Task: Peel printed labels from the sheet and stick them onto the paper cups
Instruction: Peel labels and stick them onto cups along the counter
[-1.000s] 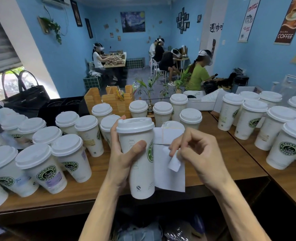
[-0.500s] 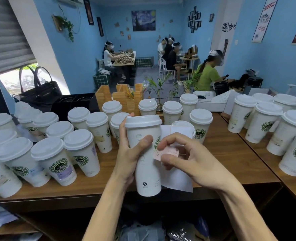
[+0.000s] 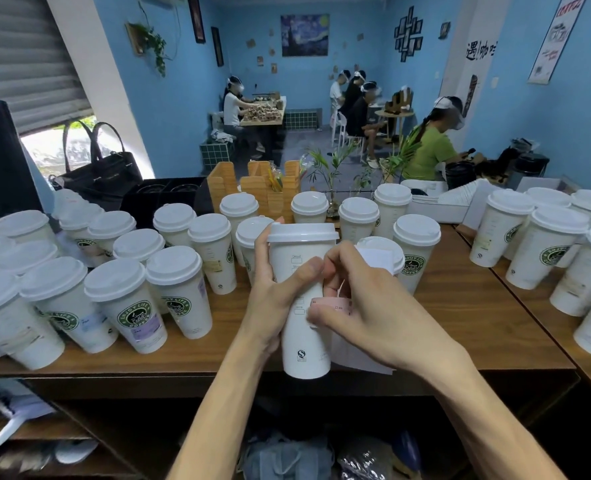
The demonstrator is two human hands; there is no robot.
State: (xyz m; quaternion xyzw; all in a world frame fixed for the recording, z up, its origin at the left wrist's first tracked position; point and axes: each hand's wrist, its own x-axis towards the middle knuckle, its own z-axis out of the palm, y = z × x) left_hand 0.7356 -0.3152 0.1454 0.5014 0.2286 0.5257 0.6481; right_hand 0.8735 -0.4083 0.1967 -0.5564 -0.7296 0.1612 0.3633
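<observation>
left hand (image 3: 270,289) wrapped round cup (image 3: 302,327) | right hand (image 3: 360,306) pinching pink label (image 3: 332,302) against cup's side | tip: level it, then smooth outward

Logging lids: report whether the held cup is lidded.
Lidded: a white lid caps the held cup, which the left hand grips.

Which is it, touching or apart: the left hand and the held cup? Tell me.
Touching. The head view shows the left hand wrapped round the held cup, thumb lying across its front.
</observation>
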